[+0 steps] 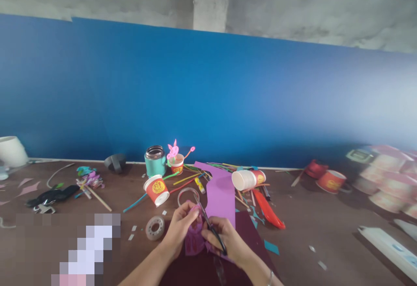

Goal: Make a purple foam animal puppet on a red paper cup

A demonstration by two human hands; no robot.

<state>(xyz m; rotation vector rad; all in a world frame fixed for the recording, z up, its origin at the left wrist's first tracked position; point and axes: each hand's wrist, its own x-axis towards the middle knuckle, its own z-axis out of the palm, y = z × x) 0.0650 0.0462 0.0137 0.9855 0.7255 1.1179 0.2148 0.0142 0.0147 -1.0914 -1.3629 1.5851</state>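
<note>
My left hand point(183, 223) is closed on a small purple paper piece point(194, 242), pinching it near its top. In my right hand point(226, 238) is a pair of scissors point(217, 237) with dark handles, its blades pointing up and away beside the paper. Fingers partly cover where the blades meet the paper. Just beyond both hands lies a larger purple sheet point(221, 195) with a cut edge. A dark maroon sheet point(250, 242) is spread beneath my hands. Left of my left hand lies a roll of tape point(155, 228).
Beyond my hands are a tipped red paper cup point(157, 190), a teal jar point(155, 161) and a cup with a pink paper figure point(177, 163). Stacked cups point(244, 179) and a red balloon point(269, 210) lie right. A white power strip point(391, 251) sits far right.
</note>
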